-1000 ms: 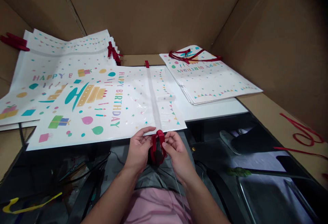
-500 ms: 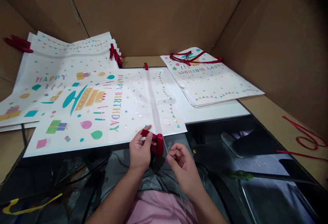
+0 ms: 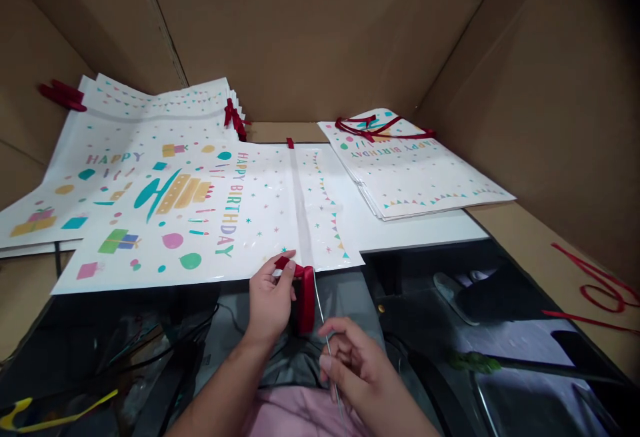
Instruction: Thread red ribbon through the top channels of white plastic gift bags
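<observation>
Two bare hands were nearest in my feed, both just short of the near edge of the flat birthday bag point(image 3: 200, 217). The right hand point(image 3: 350, 364), nearest of all, had its fingers curled closed around a thin metal wire point(image 3: 320, 307) that ran up to that edge. The left hand point(image 3: 270, 297) pinched a dark red ribbon point(image 3: 305, 294) between thumb and forefinger, right at the bag's near edge, with a loop of it hanging down just off the bag.

The bag lay printed side up on a white tabletop point(image 3: 425, 227). Beyond the bag to the left I saw a fanned stack of similar bags point(image 3: 125, 130), partly under it. Beyond the bag to the right sat a neater stack point(image 3: 425, 174) with red ribbon handles on top. Well to the right of the bag, loose red ribbon point(image 3: 600, 284) lay on cardboard. Cardboard walls point(image 3: 310, 30) stood behind everything.
</observation>
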